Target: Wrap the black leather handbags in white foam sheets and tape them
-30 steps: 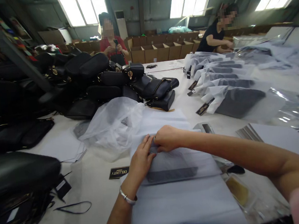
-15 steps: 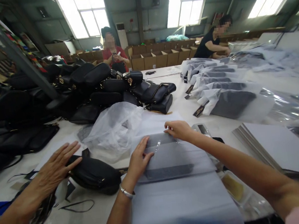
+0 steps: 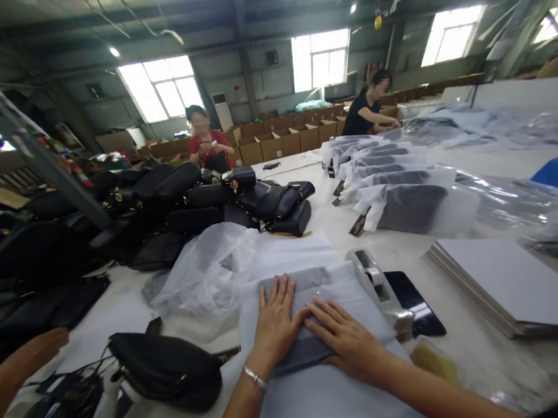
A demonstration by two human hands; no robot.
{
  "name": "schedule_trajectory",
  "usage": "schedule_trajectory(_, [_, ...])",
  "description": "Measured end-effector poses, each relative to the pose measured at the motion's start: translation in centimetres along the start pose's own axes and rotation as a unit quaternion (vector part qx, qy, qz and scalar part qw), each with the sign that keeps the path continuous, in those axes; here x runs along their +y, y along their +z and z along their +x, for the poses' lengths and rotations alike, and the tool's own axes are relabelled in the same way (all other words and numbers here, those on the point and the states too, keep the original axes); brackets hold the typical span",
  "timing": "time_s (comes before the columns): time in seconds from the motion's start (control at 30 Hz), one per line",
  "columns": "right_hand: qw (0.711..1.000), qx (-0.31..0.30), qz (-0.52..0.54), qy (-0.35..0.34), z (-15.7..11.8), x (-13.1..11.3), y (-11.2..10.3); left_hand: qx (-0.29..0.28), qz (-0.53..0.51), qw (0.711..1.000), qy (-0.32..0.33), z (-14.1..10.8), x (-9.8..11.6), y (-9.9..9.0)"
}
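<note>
My left hand [image 3: 275,324], with a silver bracelet at the wrist, lies flat with fingers spread on a dark flat item wrapped in translucent white tissue paper [image 3: 319,358]. Beside it my right hand [image 3: 346,340] also rests flat and open on the wrapping, the thumb tips close together. Shiny strips, apparently clear tape, show above my right fingers. What the dark item is cannot be made out under the paper. A black bag [image 3: 169,370] with a zip lies left of my left wrist. Right of the wrapping stands a grey tape dispenser [image 3: 374,285].
A co-worker's hand [image 3: 39,347] is at the left edge. Black bags [image 3: 198,201] are piled at back left, behind a crumpled clear bag [image 3: 205,266]. A phone [image 3: 416,304], stacked white boards [image 3: 520,277] and wrapped, tagged items [image 3: 408,208] lie rightward. Two people work behind.
My right hand has come down from the paper's top edge and lies flat beside my left. The co-worker's hand has left the black bag, moving left. The view has tilted up.
</note>
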State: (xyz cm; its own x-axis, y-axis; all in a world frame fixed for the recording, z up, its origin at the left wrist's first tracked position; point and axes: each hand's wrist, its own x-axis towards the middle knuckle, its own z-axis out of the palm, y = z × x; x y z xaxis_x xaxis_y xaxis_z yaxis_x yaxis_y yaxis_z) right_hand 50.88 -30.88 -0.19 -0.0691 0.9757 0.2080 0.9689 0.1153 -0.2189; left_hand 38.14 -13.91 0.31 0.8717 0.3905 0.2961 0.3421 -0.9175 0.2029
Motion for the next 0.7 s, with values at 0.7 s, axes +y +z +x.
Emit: schedule_trajectory(0.7, [0.999,0.033,-0.012,0.022,13.7,11.3,-10.3,0.143,-0.306,0.878,-0.339,0.0,-6.6,0.6])
